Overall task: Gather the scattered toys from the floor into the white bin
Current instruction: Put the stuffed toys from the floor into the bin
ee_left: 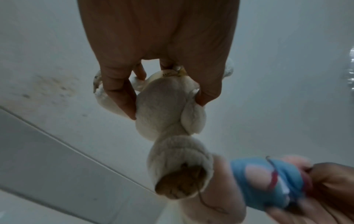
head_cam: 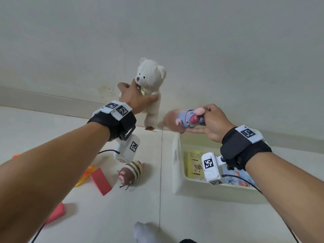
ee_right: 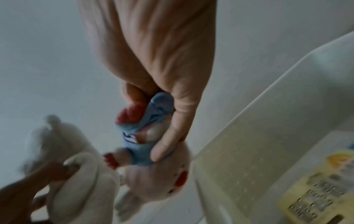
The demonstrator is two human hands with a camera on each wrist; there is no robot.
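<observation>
The left hand grips a white teddy bear round its chest, thumb and fingers curled, holding it upright in the air to the left of the white bin. The right hand grips a pink doll in blue clothes, blurred, above the bin's far left corner. Inside the bin lie a yellow box and a picture book. Left of the bin, on the floor, lie a striped plush toy, a red block and a pink block.

Home room, likely a play corner: pale tiled floor, plain white wall, baseboard, plush toys scattered lower left.
</observation>
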